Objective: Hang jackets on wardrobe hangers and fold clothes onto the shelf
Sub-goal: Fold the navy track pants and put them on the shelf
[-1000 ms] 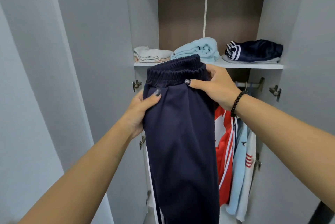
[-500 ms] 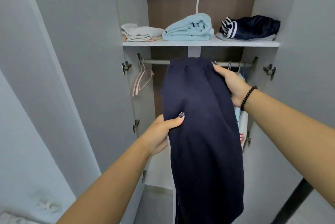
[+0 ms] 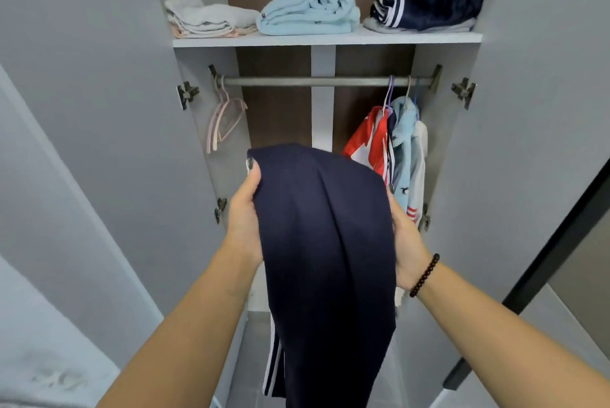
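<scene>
An open grey wardrobe [image 3: 515,110] fills the view, both doors swung wide, with a brown wood-grain back panel. In front of it, draped over both hands, hangs a pair of dark navy tracksuit trousers with white side stripes [image 3: 326,242]. Its long axis runs roughly top to bottom: the folded-over top bulges up toward the rail, and the loose end hangs down toward the floor and out of view at the lower edge, the white stripes showing along its left edge low down. The trousers are held in the air in front of the hanging space, well below the shelf and touching no part of the wardrobe.

The white shelf [image 3: 326,39] carries three folded piles: a light blue fleece bundle [image 3: 310,9] in the middle, a navy garment with white stripes [image 3: 432,4] on a grey one at the right end, and a cream and pale pink stack [image 3: 208,18] at the left end.

Under the shelf, red-and-white, pale blue and white jackets [image 3: 392,146] hang at the right end of the metal rail [image 3: 317,81]; empty pink hangers [image 3: 224,120] hang at its left end.

The left hand [image 3: 244,219] grips the trousers' left edge, thumb curled over the cloth. The right hand [image 3: 406,242], with a dark bead bracelet [image 3: 425,275] at the wrist, holds the right edge, its fingers mostly hidden behind the fabric.
</scene>
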